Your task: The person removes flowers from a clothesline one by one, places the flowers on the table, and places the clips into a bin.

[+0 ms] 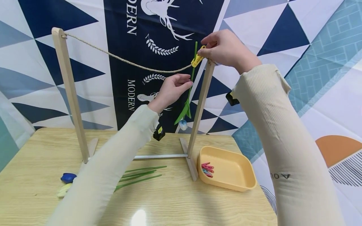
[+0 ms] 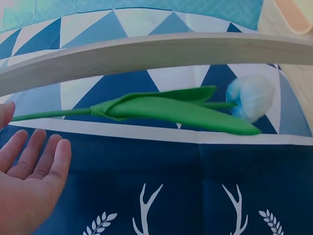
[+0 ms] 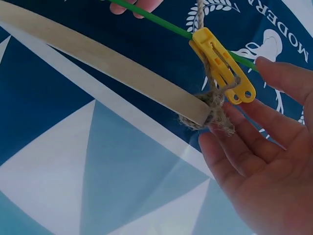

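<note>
An artificial tulip, white and blue, hangs head down from the rope. A yellow clothespin clamps its green stem to the rope beside the right post's top. My right hand is at the clothespin, fingers spread behind its tail ends; in the right wrist view the thumb stands off the clip, close to the stem's tip. My left hand is beside the stem lower down, its fingers loosely extended and not wrapped round it. The left wrist view shows the tulip's green leaves and these fingers.
Two wooden posts on flat feet carry the rope, joined low by a white bar. A yellow tray with several small clothespins stands right. More tulips, including a blue one, lie on the table, partly behind my left sleeve.
</note>
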{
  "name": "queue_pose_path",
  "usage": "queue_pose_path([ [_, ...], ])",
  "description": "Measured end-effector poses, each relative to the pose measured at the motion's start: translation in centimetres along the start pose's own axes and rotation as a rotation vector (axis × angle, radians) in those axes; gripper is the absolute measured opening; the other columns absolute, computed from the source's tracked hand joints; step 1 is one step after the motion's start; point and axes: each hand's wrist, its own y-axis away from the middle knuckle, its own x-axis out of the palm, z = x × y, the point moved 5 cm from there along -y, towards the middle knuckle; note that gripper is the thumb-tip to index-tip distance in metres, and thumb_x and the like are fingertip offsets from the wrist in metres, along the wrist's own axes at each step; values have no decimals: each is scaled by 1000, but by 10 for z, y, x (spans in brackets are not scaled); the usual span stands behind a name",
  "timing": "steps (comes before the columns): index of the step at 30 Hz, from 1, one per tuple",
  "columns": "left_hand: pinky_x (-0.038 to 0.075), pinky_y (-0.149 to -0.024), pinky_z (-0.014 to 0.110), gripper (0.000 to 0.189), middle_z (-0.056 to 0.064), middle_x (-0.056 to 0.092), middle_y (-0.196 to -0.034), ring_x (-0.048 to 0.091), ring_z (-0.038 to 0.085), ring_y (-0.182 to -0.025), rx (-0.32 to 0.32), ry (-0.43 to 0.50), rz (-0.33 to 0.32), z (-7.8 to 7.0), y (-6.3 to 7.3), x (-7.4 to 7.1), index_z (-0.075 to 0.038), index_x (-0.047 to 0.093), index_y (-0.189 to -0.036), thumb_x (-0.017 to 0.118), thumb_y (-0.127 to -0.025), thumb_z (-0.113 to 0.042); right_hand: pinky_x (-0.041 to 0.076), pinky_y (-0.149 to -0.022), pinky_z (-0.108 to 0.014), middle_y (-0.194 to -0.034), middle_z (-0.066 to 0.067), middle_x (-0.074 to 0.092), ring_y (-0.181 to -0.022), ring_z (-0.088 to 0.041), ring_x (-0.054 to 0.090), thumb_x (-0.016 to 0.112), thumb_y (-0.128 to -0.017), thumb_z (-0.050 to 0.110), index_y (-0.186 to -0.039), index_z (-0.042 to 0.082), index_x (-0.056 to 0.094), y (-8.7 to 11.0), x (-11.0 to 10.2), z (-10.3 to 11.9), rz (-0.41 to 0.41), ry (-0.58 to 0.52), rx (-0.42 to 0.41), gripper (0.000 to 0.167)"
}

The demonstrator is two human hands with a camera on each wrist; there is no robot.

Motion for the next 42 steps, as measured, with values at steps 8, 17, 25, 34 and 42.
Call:
queue_pose_path([
  [8,47,-94,29,34,9,62,-120,59,18,-107,1,17,-8,-1,-2,6,-5,57,-124,58,-93,-19,48,-93,-32,-121,-11,58,-97,-20,52,52,-95,30,-136,9,49,-1,2,-2,39,6,25,46],
  [17,49,-85,25,29,10,65,-111,59,17,-96,9,20,-48,0,-2,6,-5,60,-118,62,-91,-16,50,-86,-27,-112,-9,60,-91,-19,53,54,-94,30,-126,8,58,-1,3,-5,2,28,-10,39],
  [25,53,-78,25,27,13,65,-107,60,14,-87,12,91,-69,3,-4,6,-3,61,-116,61,-90,-9,46,-72,-16,-108,-11,63,-87,-20,53,55,-93,30,-122,6,61,-1,1,-2,-19,56,-92,38],
  [34,49,-66,19,26,11,66,-96,57,10,-77,40,113,-103,4,-1,2,-3,63,-115,62,-89,-8,49,-72,-14,-105,-11,69,-82,-19,58,59,-91,30,-116,7,66,2,1,-4,-76,44,-171,35],
  [42,50,-67,19,28,10,68,-99,58,8,-77,42,102,-127,8,2,-9,-7,65,-116,64,-88,-11,50,-76,-15,-107,-11,67,-82,-16,58,59,-89,31,-117,8,67,4,-4,-7,-109,-5,-145,36],
])
